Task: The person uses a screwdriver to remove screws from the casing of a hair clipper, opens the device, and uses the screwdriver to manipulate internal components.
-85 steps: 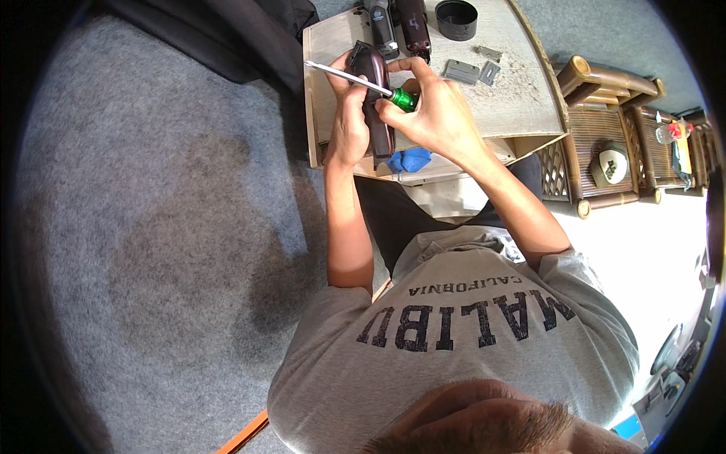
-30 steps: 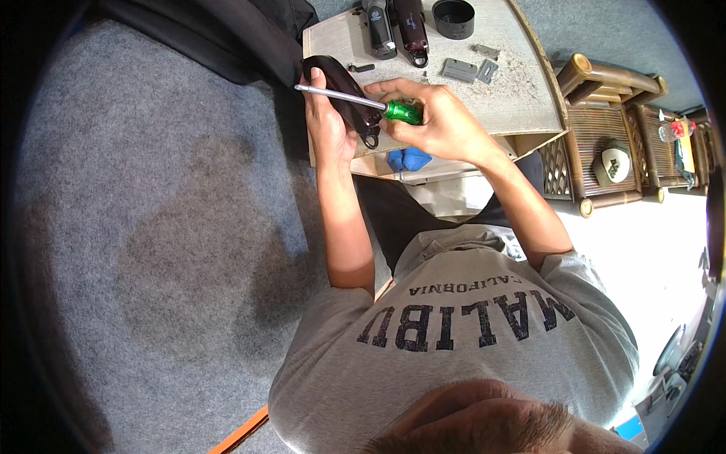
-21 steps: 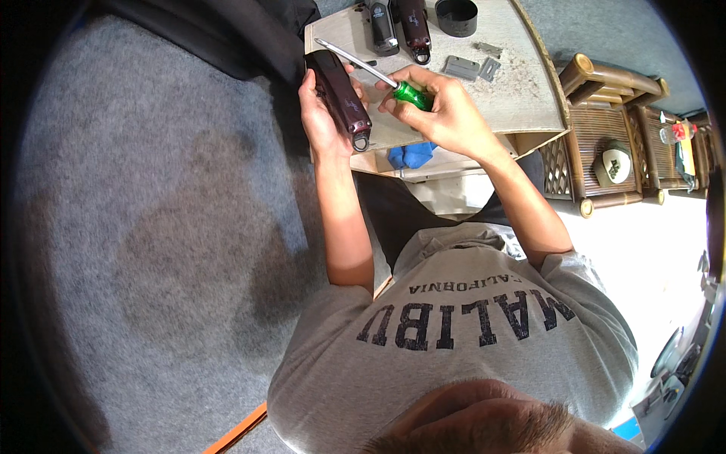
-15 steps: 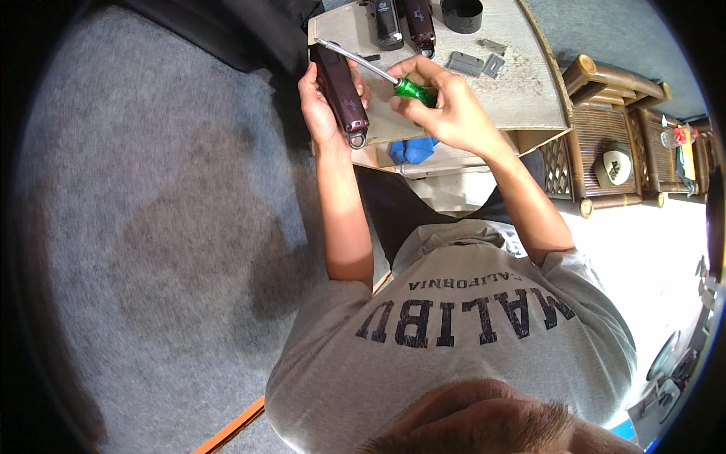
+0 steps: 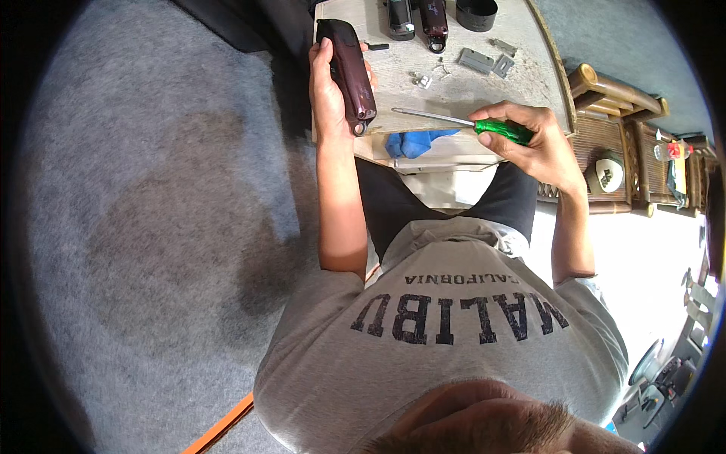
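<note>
My left hand [image 5: 327, 94] is wrapped round a dark maroon hair clipper [image 5: 351, 76], whose metal hanging loop points toward me. The clipper is held above the table's left edge. Off to the right, my right hand [image 5: 538, 144] grips the green handle of a screwdriver [image 5: 501, 130]. Its steel shaft points left, and the tip is well apart from the clipper. Small pale parts [image 5: 422, 80] lie on the table between my hands. Beyond them are a clipper blade [image 5: 476, 60] and a smaller metal plate [image 5: 504, 66].
At the back of the wooden table [image 5: 529, 106] lie a second maroon clipper [image 5: 434, 26], a black clipper [image 5: 400, 19] and a round black container [image 5: 476, 13]. A blue cloth [image 5: 414, 143] sits under the tabletop. Bamboo chairs [image 5: 605, 136] stand to the right, one bearing a cap [image 5: 606, 172].
My right hand has drawn the screwdriver away from the clipper's top end, right and toward me. The left hand still holds the clipper, now tilted more upright.
</note>
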A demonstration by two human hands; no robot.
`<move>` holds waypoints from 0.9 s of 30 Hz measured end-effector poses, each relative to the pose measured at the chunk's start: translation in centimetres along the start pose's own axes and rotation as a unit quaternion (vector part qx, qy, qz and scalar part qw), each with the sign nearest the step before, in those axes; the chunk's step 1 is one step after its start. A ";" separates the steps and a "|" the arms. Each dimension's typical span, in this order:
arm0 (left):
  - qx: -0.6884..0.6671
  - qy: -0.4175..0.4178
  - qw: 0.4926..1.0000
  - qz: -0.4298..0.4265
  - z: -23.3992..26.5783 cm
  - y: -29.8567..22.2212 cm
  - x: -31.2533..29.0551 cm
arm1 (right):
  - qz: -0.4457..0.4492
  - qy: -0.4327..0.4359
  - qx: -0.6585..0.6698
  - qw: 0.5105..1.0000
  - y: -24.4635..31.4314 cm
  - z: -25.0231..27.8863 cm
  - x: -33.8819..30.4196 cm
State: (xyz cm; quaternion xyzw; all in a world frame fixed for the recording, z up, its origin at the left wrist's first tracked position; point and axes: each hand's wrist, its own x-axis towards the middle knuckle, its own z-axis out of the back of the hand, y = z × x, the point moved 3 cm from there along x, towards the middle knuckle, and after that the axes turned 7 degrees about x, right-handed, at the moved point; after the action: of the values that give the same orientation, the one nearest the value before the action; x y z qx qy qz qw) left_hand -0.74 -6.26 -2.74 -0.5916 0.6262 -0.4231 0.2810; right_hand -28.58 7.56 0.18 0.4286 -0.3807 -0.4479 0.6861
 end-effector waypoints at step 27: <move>0.097 -0.042 0.994 -0.004 -0.7 -0.3 -0.2 | 0.011 0.016 -0.019 1.000 0.4 -0.8 2.1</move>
State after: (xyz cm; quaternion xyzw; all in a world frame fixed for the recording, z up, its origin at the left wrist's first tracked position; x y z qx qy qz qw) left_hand -1.21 -5.91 -2.20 -0.5813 0.5676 -0.4575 0.3613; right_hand -27.12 5.85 0.60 0.4180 -0.3659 -0.4405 0.7053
